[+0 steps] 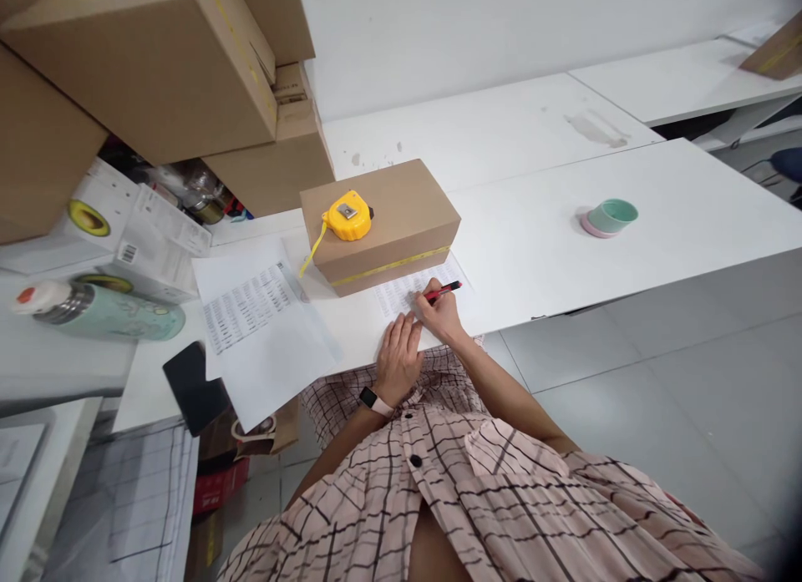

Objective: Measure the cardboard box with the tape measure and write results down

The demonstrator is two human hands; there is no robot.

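At the near edge of the white table (520, 248) we see the left hand (399, 361) lying flat, its fingers straight, close together and directed to the far side; a smartwatch (368, 397) is on this wrist. Just beside it, the right hand (444, 319) is closed on the red and black pen (447, 291), and its forearm comes from the near right. The pen is above the printed sheet (393, 295); its long axis goes left to right, and the back end points right and a little far. The writing tip we cannot see clearly. Just behind, partly covering the sheet, the closed carton (407, 202) lies lengthwise from left to right. On its left part rests the yellow tape measure (354, 225), with a yellow strip hanging toward the near left.
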